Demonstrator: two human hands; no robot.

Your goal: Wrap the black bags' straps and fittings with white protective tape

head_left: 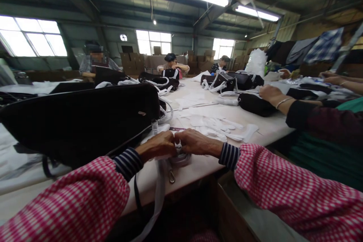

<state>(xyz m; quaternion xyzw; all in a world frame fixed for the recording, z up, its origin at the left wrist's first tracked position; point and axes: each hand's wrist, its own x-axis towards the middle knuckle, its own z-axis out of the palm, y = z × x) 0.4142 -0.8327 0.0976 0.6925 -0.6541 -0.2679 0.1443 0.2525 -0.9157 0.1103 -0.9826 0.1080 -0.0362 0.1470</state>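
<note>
We work at a pale table (195, 172), with both hands brought together near its front edge. Our left hand (159, 145) has its fingers bent inward around a white strap (159, 189), which hangs from beneath that hand down past the table edge. Our right hand (197, 142) meets it from the other side, fingers curled and tips close to the left hand's; we cannot tell whether it has hold of anything, since the knuckles hide the spot. Just below our hands a metal snap hook (171, 172) lies near the strap, and a narrow black strap (137, 193) hangs farther to the left.

Beside our left arm we have a large black bag (82, 121), its side towards us. Beyond our hands, white strips (210, 125) lie scattered on the table. To our right, a co-worker's hand (270, 94) with a bracelet (283, 101) rests at a smaller black bag (255, 105). Farther off across the table we see more dark bags (224, 82) with white-wrapped handles, and other people seated behind them
</note>
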